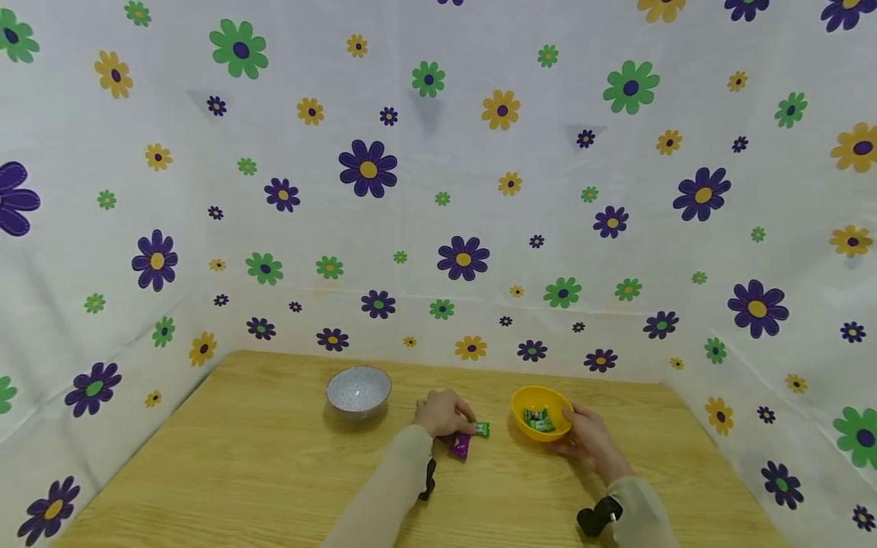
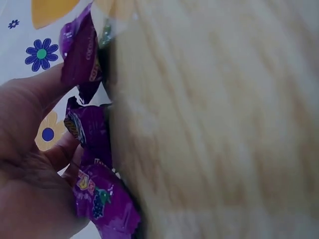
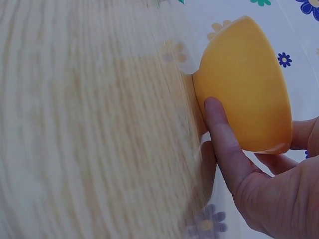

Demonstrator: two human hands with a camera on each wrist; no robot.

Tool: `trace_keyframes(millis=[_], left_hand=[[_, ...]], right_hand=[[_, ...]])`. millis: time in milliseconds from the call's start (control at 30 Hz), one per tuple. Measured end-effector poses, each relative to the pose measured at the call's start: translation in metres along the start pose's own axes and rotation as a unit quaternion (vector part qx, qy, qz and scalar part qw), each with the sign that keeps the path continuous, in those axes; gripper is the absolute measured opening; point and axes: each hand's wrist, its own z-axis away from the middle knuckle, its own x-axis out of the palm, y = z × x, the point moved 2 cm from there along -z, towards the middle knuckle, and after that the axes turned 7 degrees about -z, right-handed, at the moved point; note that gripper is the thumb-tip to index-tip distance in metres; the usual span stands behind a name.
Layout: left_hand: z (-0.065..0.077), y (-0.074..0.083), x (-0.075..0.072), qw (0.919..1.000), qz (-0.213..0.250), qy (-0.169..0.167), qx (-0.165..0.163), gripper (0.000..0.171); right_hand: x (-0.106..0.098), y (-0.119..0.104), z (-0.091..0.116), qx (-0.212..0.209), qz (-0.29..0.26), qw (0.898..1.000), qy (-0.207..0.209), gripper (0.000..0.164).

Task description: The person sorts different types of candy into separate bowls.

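My left hand (image 1: 441, 415) is lowered over wrapped candies on the wooden table. Beside its thumb lie a purple-wrapped candy (image 1: 460, 447) and a green-wrapped candy (image 1: 483, 429). The left wrist view brings out several purple candies (image 2: 107, 204) in a row against the tabletop, with fingers (image 2: 47, 87) behind them. Those candies hide the fingertips, so I cannot tell whether they pinch one. My right hand (image 1: 596, 441) grips the yellow bowl (image 1: 521, 426) from its right side, thumb along the outer wall near the base. Green candies (image 1: 539, 420) lie inside that bowl.
A pale patterned bowl with a red rim (image 1: 358, 392) stands left of my left hand. The wooden table (image 1: 260, 457) meets flower-printed white sheeting (image 1: 425, 228) at the back and both sides. Dark wrist straps (image 1: 599, 517) are on both forearms.
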Motion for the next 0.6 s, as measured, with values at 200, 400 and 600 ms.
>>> trace_keyframes(millis=[200,400,600], left_hand=[[0.0022,0.0102,0.0023,0.9993,-0.036,0.005,0.010,0.006],[-0.0004,0.0109,0.0051,0.9979,-0.061,0.007,0.020,0.004],[-0.0006,0.0083,0.0076,0.9967,-0.074,0.019,0.028,0.005]], right_hand=[[-0.0008,-0.0013,0.0019,0.000,-0.001,1.000,0.001,0.055],[0.0014,-0.0025,0.0023,-0.001,0.001,1.000,-0.006,0.055],[0.0015,-0.0011,0.0010,0.006,-0.008,1.000,-0.006,0.056]])
